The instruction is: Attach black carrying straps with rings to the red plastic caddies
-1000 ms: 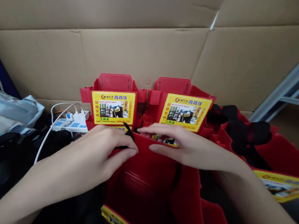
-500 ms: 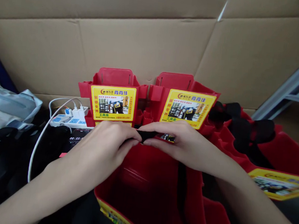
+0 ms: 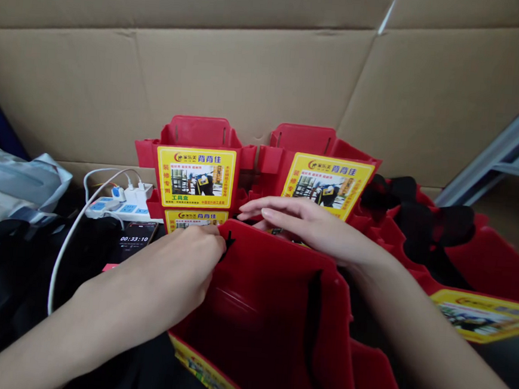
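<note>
A red plastic tool box (image 3: pixel 273 303) stands open-topped right in front of me. My left hand (image 3: pixel 176 278) is curled at its far left rim, fingers pinched on a thin black strap (image 3: pixel 227 242) that sticks up there. My right hand (image 3: pixel 306 225) reaches over the far rim with fingers stretched out and flat, fingertips near the strap. A black strap (image 3: pixel 311 318) also runs down the box's inner right wall.
Two red boxes with yellow labels (image 3: pixel 195 177) (image 3: pixel 325 185) stand behind against a cardboard wall (image 3: pixel 250 80). More red boxes with black straps (image 3: pixel 432 226) lie at the right. A power strip (image 3: pixel 119 204), a phone (image 3: pixel 137 239) and a white cable are at the left.
My right hand let go of the black strap and opened, sliding back over the rim. My left hand moved down to the rim's left corner, still pinching the strap.
</note>
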A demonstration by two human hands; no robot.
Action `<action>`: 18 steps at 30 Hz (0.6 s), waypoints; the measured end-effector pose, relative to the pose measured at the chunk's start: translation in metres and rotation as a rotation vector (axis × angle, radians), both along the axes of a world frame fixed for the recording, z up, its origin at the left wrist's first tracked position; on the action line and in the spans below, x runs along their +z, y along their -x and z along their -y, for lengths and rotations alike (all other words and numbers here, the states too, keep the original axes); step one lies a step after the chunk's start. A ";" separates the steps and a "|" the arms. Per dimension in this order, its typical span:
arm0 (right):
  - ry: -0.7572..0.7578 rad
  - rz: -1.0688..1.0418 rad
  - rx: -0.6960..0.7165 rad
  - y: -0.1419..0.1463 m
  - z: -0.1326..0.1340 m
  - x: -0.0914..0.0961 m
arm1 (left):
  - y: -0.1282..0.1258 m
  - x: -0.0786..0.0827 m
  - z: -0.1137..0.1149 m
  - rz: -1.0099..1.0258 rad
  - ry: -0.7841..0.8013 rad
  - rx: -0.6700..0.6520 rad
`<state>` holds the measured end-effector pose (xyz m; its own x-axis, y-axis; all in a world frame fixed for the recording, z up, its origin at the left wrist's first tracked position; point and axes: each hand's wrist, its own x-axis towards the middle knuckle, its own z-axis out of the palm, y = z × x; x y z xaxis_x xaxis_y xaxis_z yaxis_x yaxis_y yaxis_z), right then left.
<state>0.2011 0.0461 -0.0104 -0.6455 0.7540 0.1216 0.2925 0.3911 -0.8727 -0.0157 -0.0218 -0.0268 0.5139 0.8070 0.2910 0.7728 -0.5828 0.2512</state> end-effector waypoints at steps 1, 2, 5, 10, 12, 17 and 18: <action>0.056 0.002 0.015 0.000 -0.005 -0.003 | -0.001 -0.002 -0.001 -0.007 0.009 -0.004; 0.098 -0.003 0.034 0.000 -0.008 -0.006 | -0.001 -0.004 -0.001 -0.020 0.013 -0.007; 0.162 -0.049 0.104 0.003 -0.016 -0.015 | -0.003 -0.007 -0.001 -0.031 -0.005 0.026; 0.233 -0.087 0.136 0.008 -0.018 -0.023 | -0.005 -0.007 -0.005 -0.051 -0.017 0.127; 0.239 -0.090 0.129 0.009 -0.017 -0.024 | -0.005 -0.006 -0.007 -0.060 -0.004 0.153; 0.244 -0.100 0.126 0.009 -0.017 -0.023 | -0.006 -0.007 -0.008 -0.066 -0.066 0.154; 0.239 -0.101 0.128 0.009 -0.017 -0.023 | -0.006 -0.007 -0.007 -0.070 -0.080 0.155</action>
<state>0.1919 0.0628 -0.0338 -0.7308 0.6823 0.0186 0.1611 0.1989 -0.9667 -0.0100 -0.0143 -0.0341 0.4062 0.8540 0.3252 0.8690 -0.4710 0.1514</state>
